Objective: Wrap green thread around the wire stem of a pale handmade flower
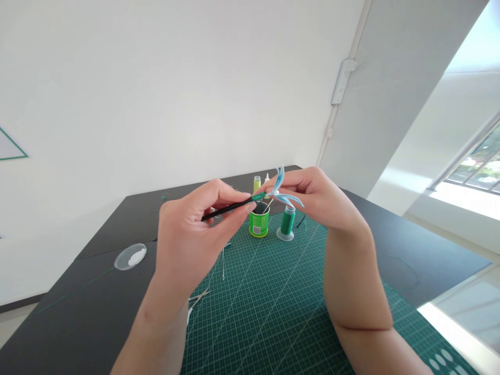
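My left hand is closed in a pinch around a thin black stick, which slants up to the right. Green wrapping or thread covers the stick's far end. Just beyond it is a small flower with narrow pale-blue petals, some standing upright and others spreading right. My right hand is bent at the wrist, its fingers closed at the flower's base. The petals partly hide those fingertips. Both hands are raised above a green cutting mat.
Behind the hands stand a green can with tools in it, a spool of green thread and a yellow-green spool. Scissors lie by my left forearm. A clear lid rests on the dark table.
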Demonstrator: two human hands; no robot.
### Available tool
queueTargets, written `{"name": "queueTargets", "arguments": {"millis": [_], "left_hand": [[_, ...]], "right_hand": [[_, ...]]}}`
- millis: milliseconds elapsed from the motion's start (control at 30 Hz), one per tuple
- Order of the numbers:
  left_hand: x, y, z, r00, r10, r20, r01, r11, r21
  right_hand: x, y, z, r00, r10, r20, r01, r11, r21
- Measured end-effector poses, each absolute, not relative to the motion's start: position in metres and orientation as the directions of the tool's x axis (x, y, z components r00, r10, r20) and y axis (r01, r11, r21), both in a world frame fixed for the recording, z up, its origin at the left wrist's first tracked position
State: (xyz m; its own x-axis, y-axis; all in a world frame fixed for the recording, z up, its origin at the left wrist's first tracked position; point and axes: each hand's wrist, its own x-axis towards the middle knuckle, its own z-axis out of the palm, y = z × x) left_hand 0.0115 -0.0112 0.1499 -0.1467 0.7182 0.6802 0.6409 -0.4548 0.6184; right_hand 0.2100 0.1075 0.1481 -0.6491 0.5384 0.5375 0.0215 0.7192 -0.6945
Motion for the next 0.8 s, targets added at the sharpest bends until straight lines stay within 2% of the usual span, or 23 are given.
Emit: {"name": "queueTargets", "arguments": {"millis": [100, 200, 300, 400, 500, 600, 800], "left_hand": [[0.011, -0.007, 0.147, -0.232, 0.680, 0.695, 0.608, -0.457, 0.650], [0.008, -0.002, 0.145, -0.272, 0.720, 0.639, 0.603, -0.390, 0.696], [0.005, 0.003, 0.145, -0.193, 0.769, 0.609, 0.651, -0.364, 0.666], [0.001, 0.005, 0.145, -0.090, 0.824, 0.559, 0.671, -0.365, 0.645], [0.000, 0.005, 0.144, 0.026, 0.901, 0.434, 0.705, -0.324, 0.631], [0.001, 0.003, 0.143, 0.129, 0.938, 0.321, 0.743, -0.306, 0.595], [0.002, 0.001, 0.141, 0.214, 0.927, 0.309, 0.712, -0.364, 0.600]], "right_hand": [[0.215, 0.106, 0.151, -0.750, 0.468, 0.466, 0.074, 0.761, -0.645], [0.221, 0.103, 0.154, -0.847, 0.309, 0.432, -0.008, 0.806, -0.592], [0.227, 0.095, 0.156, -0.882, 0.172, 0.439, -0.121, 0.817, -0.564], [0.231, 0.087, 0.155, -0.874, 0.119, 0.471, -0.202, 0.792, -0.576], [0.233, 0.081, 0.153, -0.806, 0.154, 0.572, -0.266, 0.768, -0.582], [0.231, 0.079, 0.153, -0.703, 0.262, 0.661, -0.259, 0.771, -0.582], [0.219, 0.083, 0.154, -0.551, 0.517, 0.656, -0.021, 0.777, -0.630]]}}
